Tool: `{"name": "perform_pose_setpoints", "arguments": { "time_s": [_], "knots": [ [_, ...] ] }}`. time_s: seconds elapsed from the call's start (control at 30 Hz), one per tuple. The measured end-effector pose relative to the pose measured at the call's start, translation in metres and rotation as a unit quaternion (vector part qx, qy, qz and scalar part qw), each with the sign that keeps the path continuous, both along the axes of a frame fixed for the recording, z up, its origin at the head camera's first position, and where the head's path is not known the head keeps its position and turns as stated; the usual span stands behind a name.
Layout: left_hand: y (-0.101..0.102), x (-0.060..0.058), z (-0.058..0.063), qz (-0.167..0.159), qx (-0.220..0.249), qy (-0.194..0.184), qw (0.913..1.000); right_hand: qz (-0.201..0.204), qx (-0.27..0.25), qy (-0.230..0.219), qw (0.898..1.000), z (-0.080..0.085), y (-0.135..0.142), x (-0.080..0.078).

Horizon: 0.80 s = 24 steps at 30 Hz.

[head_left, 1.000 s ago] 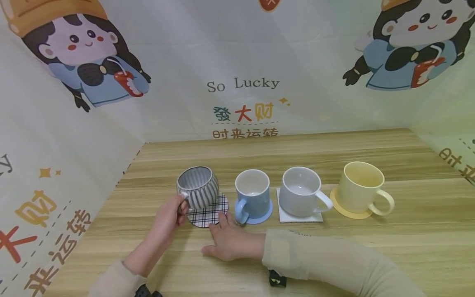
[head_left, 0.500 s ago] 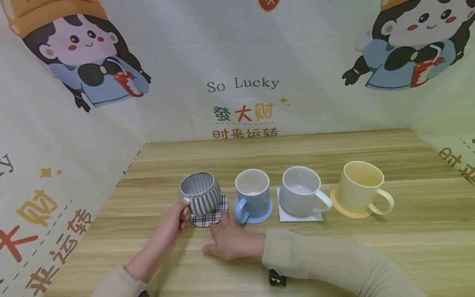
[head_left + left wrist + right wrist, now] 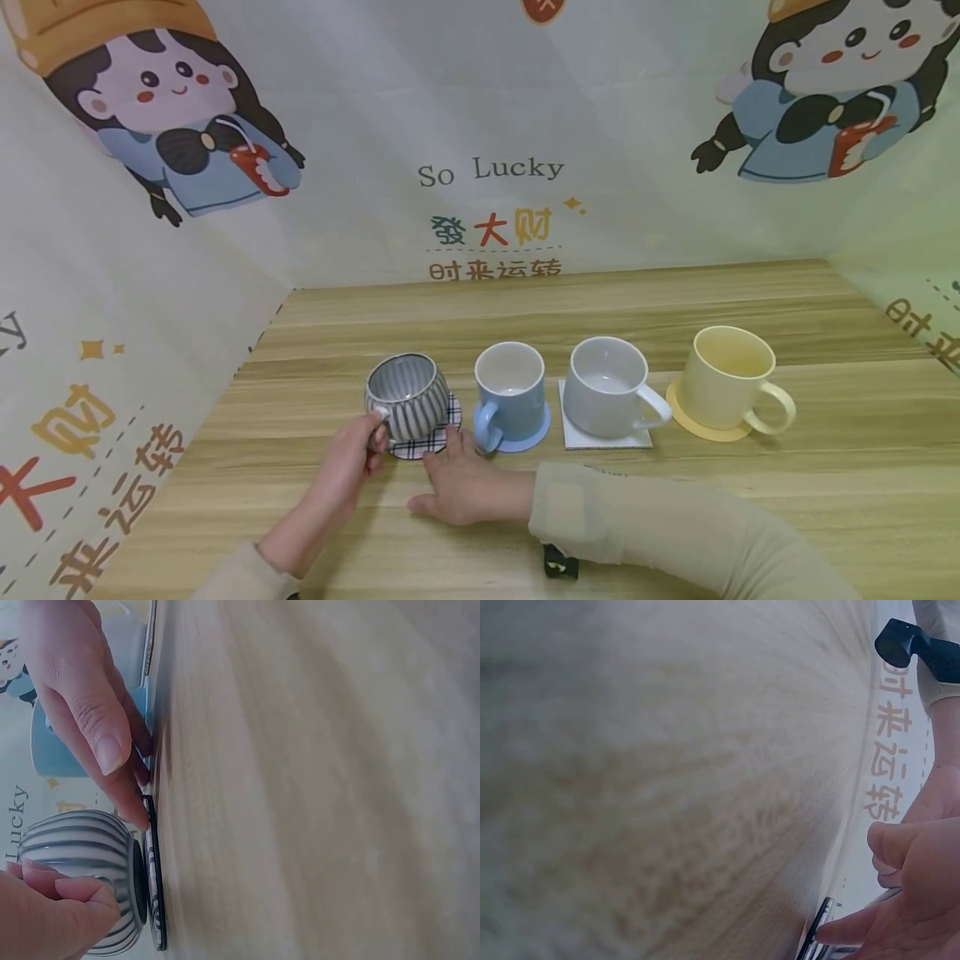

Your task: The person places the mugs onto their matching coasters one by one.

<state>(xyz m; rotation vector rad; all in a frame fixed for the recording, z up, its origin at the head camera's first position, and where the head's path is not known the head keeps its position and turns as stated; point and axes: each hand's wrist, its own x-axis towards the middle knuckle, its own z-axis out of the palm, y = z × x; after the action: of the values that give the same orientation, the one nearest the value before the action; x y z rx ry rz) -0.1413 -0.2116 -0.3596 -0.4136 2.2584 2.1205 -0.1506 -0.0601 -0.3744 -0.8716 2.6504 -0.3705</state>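
My left hand [image 3: 354,454] pinches the handle of a grey-and-white striped mug [image 3: 408,400]. Under the mug lies a round plaid coaster [image 3: 454,414], part of it hidden. The left wrist view shows the mug's base just over or on the coaster [image 3: 157,915]; contact is hard to tell. With fingers spread, my right hand [image 3: 465,483] lies palm down on the table, its fingertips at the coaster's near edge. In the right wrist view, a finger of the right hand [image 3: 930,900] touches the coaster's rim [image 3: 815,930].
To the right stand a blue mug [image 3: 517,400] on a blue coaster, a white mug [image 3: 603,396] on a square white coaster [image 3: 600,442], and a yellow mug [image 3: 720,387] on a yellow coaster [image 3: 693,421]. A printed cloth [image 3: 637,125] surrounds the wooden table [image 3: 487,312].
My left hand has brought the striped mug down and slightly right over the plaid coaster, covering more of it. The right hand has stayed in place.
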Motion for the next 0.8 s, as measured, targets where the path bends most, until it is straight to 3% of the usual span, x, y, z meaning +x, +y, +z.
{"name": "perform_pose_setpoints", "arguments": {
  "time_s": [0.8],
  "knots": [
    [0.0058,0.0082,-0.0076,-0.017,-0.009,-0.019,0.9996,-0.003,-0.008,0.004,1.000,0.0008,0.0005,0.0016]
  ]
}}
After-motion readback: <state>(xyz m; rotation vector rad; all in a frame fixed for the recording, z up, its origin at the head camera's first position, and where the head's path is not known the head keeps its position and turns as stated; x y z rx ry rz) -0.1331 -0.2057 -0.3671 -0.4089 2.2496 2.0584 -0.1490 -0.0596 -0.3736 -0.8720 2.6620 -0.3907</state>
